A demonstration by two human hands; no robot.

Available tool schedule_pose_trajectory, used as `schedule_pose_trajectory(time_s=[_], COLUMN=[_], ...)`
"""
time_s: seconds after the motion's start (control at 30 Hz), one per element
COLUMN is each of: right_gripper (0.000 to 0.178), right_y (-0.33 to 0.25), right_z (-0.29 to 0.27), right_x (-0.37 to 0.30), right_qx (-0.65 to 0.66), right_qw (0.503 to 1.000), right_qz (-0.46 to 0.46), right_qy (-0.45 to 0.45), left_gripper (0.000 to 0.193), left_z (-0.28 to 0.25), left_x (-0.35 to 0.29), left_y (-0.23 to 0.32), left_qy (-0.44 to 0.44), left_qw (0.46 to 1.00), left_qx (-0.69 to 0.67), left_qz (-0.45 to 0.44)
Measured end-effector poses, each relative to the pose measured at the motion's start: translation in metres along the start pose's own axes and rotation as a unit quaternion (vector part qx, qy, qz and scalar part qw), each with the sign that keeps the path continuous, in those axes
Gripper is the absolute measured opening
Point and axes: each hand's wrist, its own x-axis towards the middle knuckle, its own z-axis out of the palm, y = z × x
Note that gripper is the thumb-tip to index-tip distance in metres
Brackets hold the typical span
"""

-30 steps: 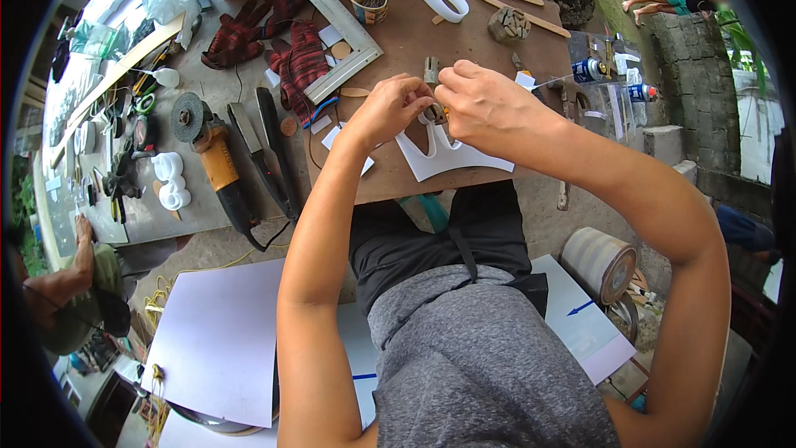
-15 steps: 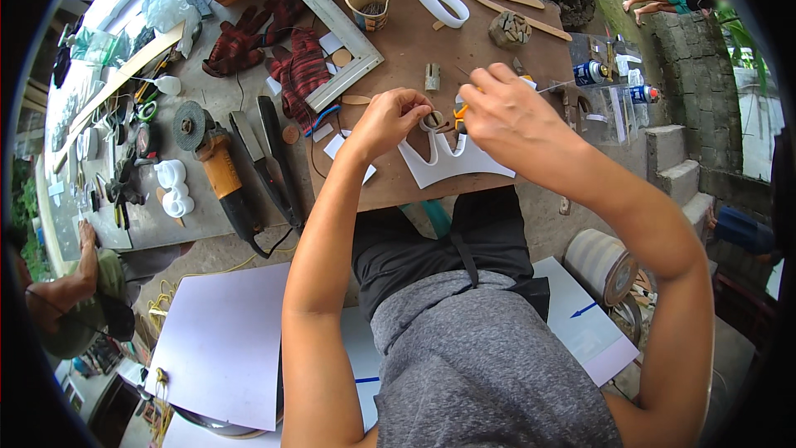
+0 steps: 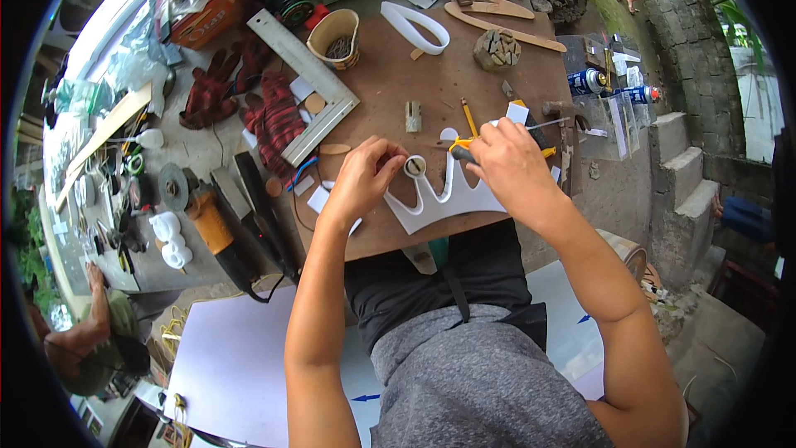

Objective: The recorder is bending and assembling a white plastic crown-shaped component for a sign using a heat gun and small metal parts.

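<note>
A white crown-shaped cutout (image 3: 431, 206) lies at the table's near edge, its points facing away from me. On one point sits a small round ring (image 3: 415, 167) with a dark mark inside. My left hand (image 3: 370, 172) is closed, thumb and fingers pinching the cutout's left point beside the ring. Over its right side, my right hand (image 3: 512, 158) is closed around a yellow-and-black tool (image 3: 461, 146); my fingers hide most of it, so its kind is unclear. A yellow pencil (image 3: 469, 118) and a short metal cylinder (image 3: 413, 116) lie just beyond.
A metal square (image 3: 319, 91), red gloves (image 3: 278, 120) and a cup of nails (image 3: 336, 40) lie beyond my left hand. An angle grinder (image 3: 211, 228) rests at left. Spray cans (image 3: 587, 81) stand at right. Another person's arm (image 3: 98, 315) reaches to the table at far left.
The view has shifted, and both hands sit lower in it. My right hand has moved away from the ring, leaving it in plain sight. My left hand stays by the left point.
</note>
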Motion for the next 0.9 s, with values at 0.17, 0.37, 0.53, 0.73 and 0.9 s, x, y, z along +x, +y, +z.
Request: schedule_pose_trajectory(time_s=[0.17,0.37,0.53,0.73,0.9], right_gripper=[0.009,0.008,0.010,0.010,0.010], right_y=[0.021,0.028,0.033,0.033,0.029], right_z=[-0.003,-0.006,-0.008,-0.004,-0.003], right_x=[0.021,0.034,0.042,0.043,0.043], right_qx=[0.005,0.008,-0.002,-0.004,0.001], right_qw=[0.999,0.990,0.983,0.980,0.983], right_qz=[-0.052,-0.136,-0.179,-0.195,-0.180], right_qy=[-0.015,-0.037,-0.040,-0.030,-0.042], left_gripper=[0.012,0.014,0.015,0.016,0.019], left_z=[-0.001,0.001,0.002,0.003,0.004], left_x=[-0.001,-0.006,-0.004,-0.004,-0.008], left_y=[0.009,0.019,0.020,0.020,0.025], left_qy=[0.009,0.025,0.004,0.022,0.014], left_qw=[0.999,0.998,0.996,0.995,0.995], left_qx=[-0.006,0.031,0.087,0.101,0.053], left_qz=[-0.036,-0.040,-0.032,-0.009,-0.082])
